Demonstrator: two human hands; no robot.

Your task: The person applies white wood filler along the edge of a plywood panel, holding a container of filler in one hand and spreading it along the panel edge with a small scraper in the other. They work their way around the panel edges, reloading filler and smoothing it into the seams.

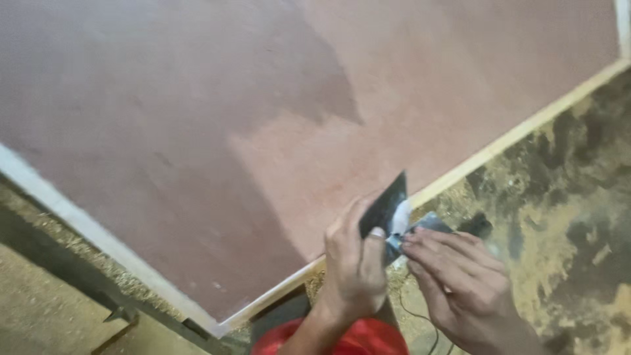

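Note:
My left hand [355, 263] grips a dark flat scraper blade [384, 204] that stands tilted upward at the near edge of a large reddish-brown board [197, 131]. A dab of white paste [401, 213] sits on the blade. My right hand [453, 283] holds a second dark blade [430, 223] and presses it against the first one, fingertips meeting at the paste. Both hands are just off the board's pale wooden edge [499, 141].
A red round container [342, 338] sits below my hands at the bottom of the view. The floor [578, 217] to the right is covered in sawdust and dark patches. A thin dark cord [420, 322] runs below my right hand. A dark metal frame [98, 289] supports the board at lower left.

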